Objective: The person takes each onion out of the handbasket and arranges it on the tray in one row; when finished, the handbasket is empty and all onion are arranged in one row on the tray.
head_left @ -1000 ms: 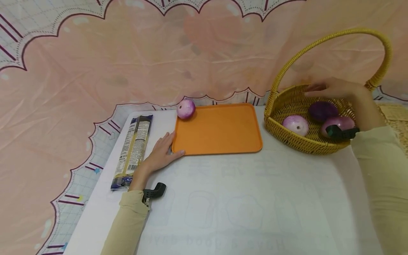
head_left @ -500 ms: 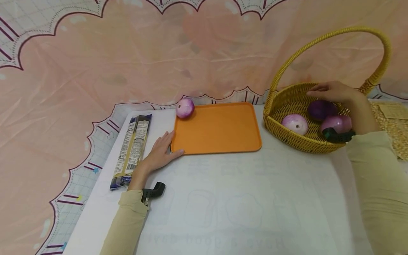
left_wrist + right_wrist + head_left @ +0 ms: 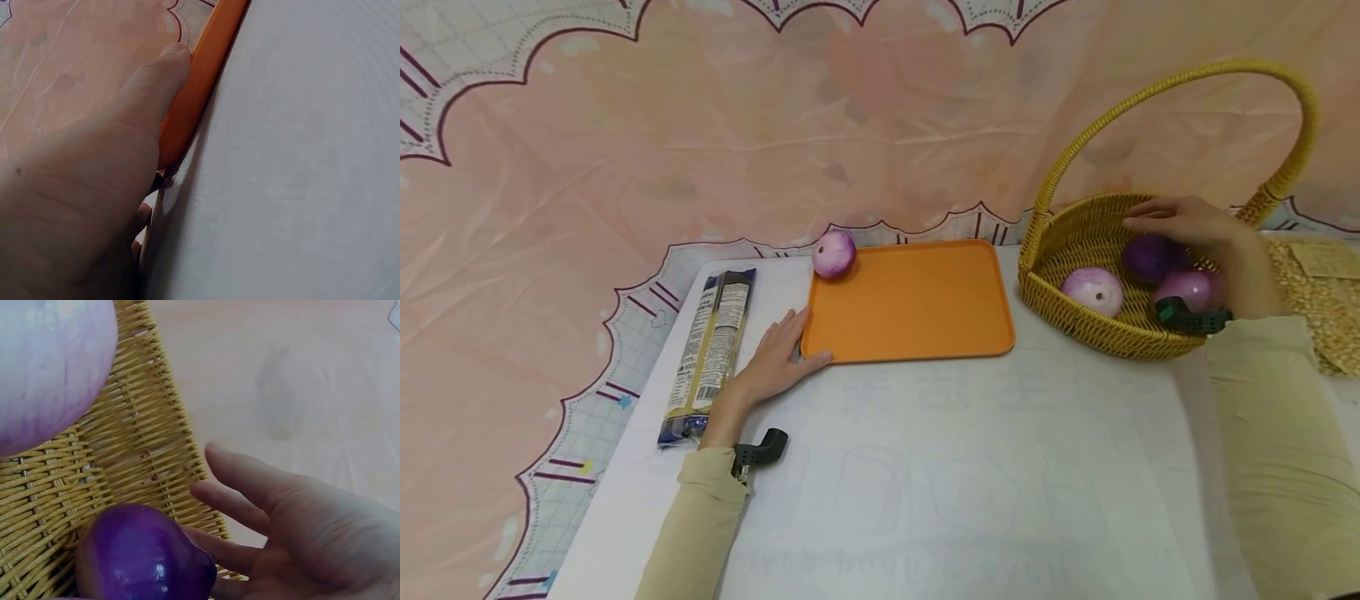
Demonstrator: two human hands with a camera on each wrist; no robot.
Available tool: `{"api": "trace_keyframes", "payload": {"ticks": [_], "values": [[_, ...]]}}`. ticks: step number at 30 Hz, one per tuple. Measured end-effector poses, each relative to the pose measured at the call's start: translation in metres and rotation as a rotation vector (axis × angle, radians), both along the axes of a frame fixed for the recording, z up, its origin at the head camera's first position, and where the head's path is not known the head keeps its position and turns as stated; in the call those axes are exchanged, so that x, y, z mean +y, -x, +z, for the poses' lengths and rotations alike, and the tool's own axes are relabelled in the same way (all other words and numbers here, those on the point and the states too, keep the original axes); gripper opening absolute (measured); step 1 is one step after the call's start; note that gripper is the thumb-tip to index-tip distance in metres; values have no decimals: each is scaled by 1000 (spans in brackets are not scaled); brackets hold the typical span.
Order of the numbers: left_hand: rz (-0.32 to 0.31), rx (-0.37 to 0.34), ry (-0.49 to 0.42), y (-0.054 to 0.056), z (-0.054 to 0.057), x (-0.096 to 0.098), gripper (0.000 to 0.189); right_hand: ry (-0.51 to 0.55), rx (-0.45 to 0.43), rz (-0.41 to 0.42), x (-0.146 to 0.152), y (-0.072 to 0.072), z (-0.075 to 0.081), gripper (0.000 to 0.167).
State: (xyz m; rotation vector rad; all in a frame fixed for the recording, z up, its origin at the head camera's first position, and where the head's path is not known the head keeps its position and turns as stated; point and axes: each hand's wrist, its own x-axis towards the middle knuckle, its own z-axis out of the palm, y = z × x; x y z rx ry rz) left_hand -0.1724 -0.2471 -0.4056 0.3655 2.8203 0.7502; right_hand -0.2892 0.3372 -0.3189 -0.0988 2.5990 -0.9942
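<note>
From the head view, the left hand is resting, fingers extended, at the orange tray's near left corner. Left wrist view: its thumb is touching the edge. Right wrist view: the right hand is hanging — fingers apart — by a dark purple vegetable inside the basket.

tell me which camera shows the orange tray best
The head view: it shows nearly the whole orange tray, with an onion at its far left corner and the left hand by its near left one. The left wrist view catches only a strip of its edge; the right wrist view shows none of it.
</note>
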Motion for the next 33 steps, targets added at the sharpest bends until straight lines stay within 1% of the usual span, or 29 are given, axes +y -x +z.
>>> {"api": "trace_keyframes", "payload": {"ticks": [2,4,7,10,13,15,20,22,26,33], "values": [[-4,1,0,1,0,0,92,-9,-6,25,-1,1,-2,55],[-3,0,-2,1,0,-1,92,-39,6,61,-1,1,-3,61],[-5,2,-4,1,1,0,92,-50,-3,100,-2,2,-6,63],[-2,0,-6,1,1,0,91,-62,-18,160,-2,2,-8,64],[-2,-4,-9,0,1,-1,91,-58,-39,185,-4,0,-10,65],[-4,-6,-5,0,1,-1,91,-65,-35,202,-5,-2,-11,64],[-6,-9,-2,0,1,-1,92,-127,-7,254,-4,-5,-12,60],[-5,-10,-5,0,1,-1,92,-157,1,262,-4,-5,-12,59],[-2,-10,-7,-1,2,-1,92,-173,4,263,-4,-4,-13,59],[-5,-1,-10,0,0,-1,91,-173,5,260,-4,-4,-14,58]]}}
